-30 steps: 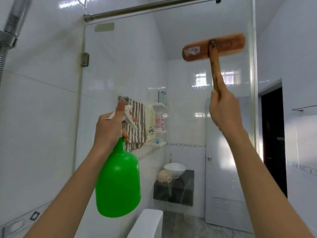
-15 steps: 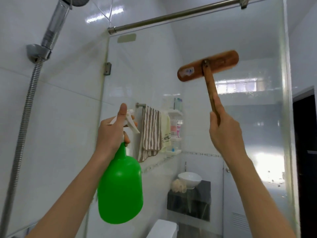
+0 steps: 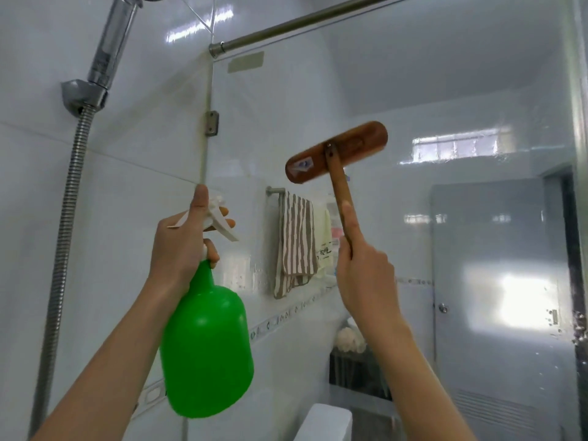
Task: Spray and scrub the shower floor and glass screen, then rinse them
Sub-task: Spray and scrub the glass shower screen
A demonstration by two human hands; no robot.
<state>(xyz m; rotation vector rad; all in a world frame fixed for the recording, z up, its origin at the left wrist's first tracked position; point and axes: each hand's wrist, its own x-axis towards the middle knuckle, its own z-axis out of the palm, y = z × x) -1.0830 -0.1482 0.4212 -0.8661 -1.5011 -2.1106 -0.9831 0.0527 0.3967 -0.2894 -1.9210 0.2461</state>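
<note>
The left hand (image 3: 181, 246) is gripping the green spray bottle (image 3: 206, 351) by its neck, the body hanging below (fingers curling at the white trigger); the right hand (image 3: 366, 278) is clasping the wooden brush (image 3: 337, 152) handle, its head standing above that hand, before the glass screen (image 3: 445, 106).

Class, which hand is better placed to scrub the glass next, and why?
Right: the right hand grips the brown wooden brush raised before the glass screen; the left hand holds the green spray bottle.
</note>
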